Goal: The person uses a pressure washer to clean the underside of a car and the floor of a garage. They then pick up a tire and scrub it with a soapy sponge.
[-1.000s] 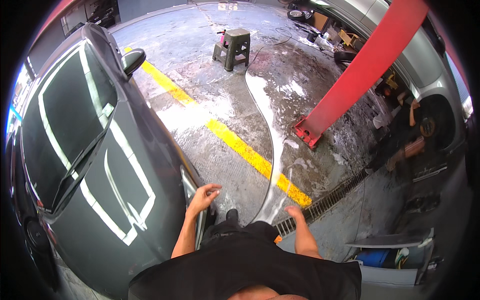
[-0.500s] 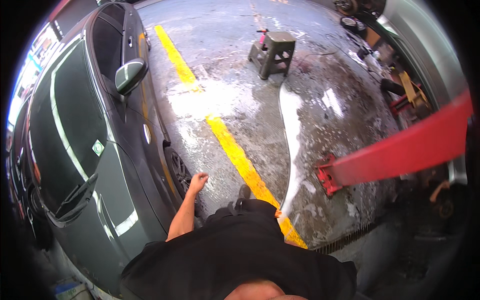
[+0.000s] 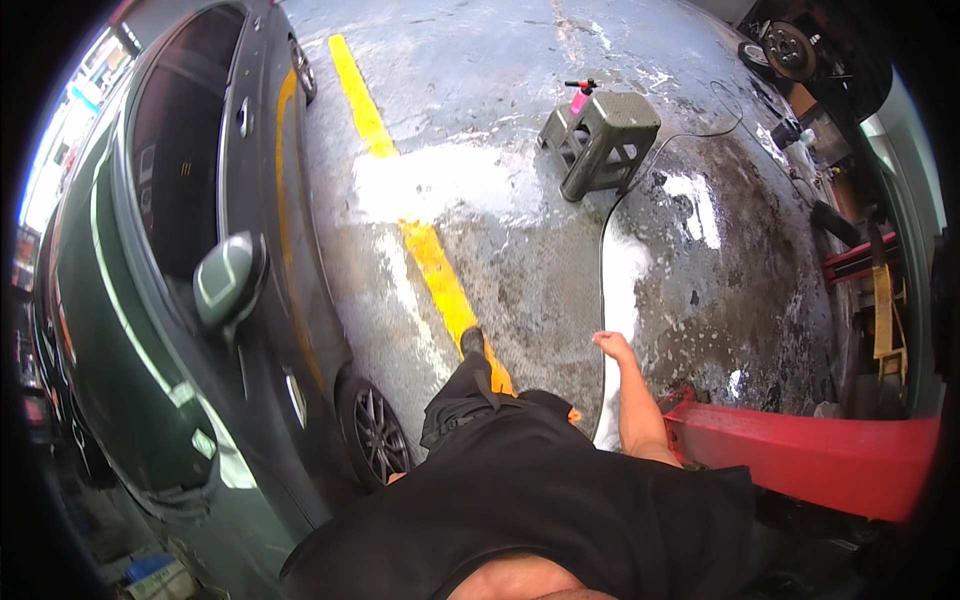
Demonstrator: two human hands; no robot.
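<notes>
My right hand [image 3: 612,345] is stretched forward over the wet floor, its fingers loosely curled and nothing seen in them. It hangs above a thin dark hose [image 3: 603,290] lying on the ground, left of a red lift arm [image 3: 800,455]. Of my left hand [image 3: 397,478] only a sliver of skin shows beside my body, near the front wheel [image 3: 375,430] of a dark car [image 3: 270,380]; its fingers are hidden. Ahead stands a grey-green step stool [image 3: 612,135], with a pink spray bottle [image 3: 580,100] on its lower step.
A yellow floor line [image 3: 440,280] runs alongside the car, with my foot on it. The car's side mirror [image 3: 228,280] juts out at left. At right, a yellow metal stand [image 3: 883,310] and a brake disc [image 3: 788,50] sit near a raised silver vehicle.
I have stepped forward; the stool and mirror are nearer. My right hand has come into view, and the left has swung back almost out of sight. The red lift arm sits lower in view.
</notes>
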